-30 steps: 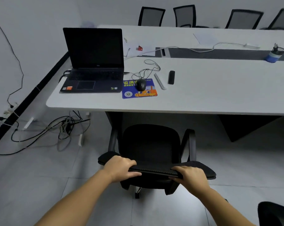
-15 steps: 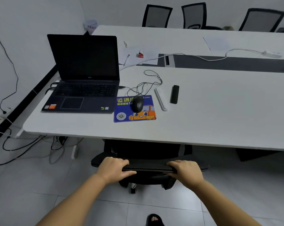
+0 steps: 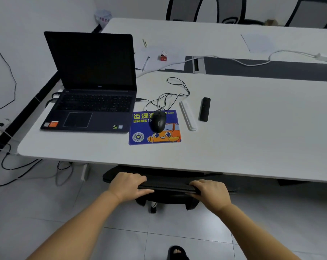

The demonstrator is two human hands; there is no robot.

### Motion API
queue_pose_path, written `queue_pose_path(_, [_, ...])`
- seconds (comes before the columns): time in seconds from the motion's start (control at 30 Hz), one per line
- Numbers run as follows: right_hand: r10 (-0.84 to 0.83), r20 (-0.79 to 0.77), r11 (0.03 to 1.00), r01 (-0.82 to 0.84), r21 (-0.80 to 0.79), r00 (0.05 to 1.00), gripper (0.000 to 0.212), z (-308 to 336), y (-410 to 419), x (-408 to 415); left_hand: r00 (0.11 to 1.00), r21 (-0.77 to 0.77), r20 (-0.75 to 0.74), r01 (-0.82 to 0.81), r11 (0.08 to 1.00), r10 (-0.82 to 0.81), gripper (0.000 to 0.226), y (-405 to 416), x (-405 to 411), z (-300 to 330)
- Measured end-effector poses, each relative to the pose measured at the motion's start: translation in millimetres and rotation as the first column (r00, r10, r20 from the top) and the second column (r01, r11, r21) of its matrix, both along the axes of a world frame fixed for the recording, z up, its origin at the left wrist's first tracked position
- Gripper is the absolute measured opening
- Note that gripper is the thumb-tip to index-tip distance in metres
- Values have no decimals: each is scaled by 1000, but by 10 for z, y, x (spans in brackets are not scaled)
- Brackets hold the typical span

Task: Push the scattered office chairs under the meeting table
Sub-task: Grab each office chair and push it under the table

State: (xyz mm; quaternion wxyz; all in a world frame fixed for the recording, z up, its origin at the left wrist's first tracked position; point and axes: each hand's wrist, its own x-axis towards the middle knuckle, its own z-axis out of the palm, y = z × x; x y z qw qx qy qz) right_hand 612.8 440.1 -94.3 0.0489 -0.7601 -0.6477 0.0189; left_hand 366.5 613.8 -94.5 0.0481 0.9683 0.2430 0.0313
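Observation:
A black office chair (image 3: 168, 186) stands at the near edge of the white meeting table (image 3: 252, 139). Its seat is hidden beneath the tabletop; only the top of the backrest and part of the base show. My left hand (image 3: 128, 186) grips the backrest's top edge on the left. My right hand (image 3: 211, 193) grips the same edge on the right. Three more black mesh chairs (image 3: 185, 8) stand along the table's far side.
On the table sit an open laptop (image 3: 91, 87), a blue mouse pad (image 3: 155, 128) with a black mouse (image 3: 158, 121), a white case (image 3: 188, 115), a black remote (image 3: 204, 109), papers and a white cable. Cables (image 3: 27, 166) lie on the floor at left. My sandalled foot (image 3: 177, 252) shows below.
The chair has rolled forward under the table with both hands on its backrest; its seat and armrests, visible a second ago, are now hidden. I have stepped closer to the table.

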Motion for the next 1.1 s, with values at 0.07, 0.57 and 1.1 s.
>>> queue_pose_path(0.07, [3, -10, 1000, -3, -12, 1000, 33, 27, -20, 0, 1000, -6, -18, -6, 1000, 6, 84, -34, 18, 73])
queue_pose_path(0.57, [-108, -528, 985, 162, 56, 843, 62, 840, -686, -679, 969, -374, 142, -136, 918, 201, 72, -782, -367, 993])
queue_pose_path(1.1, [-320, -916, 567, 824, 20, 243, 43, 1009, -2644, -2593, 831, -769, 403, 81, 634, 383, 43, -2296, -1623, 1001])
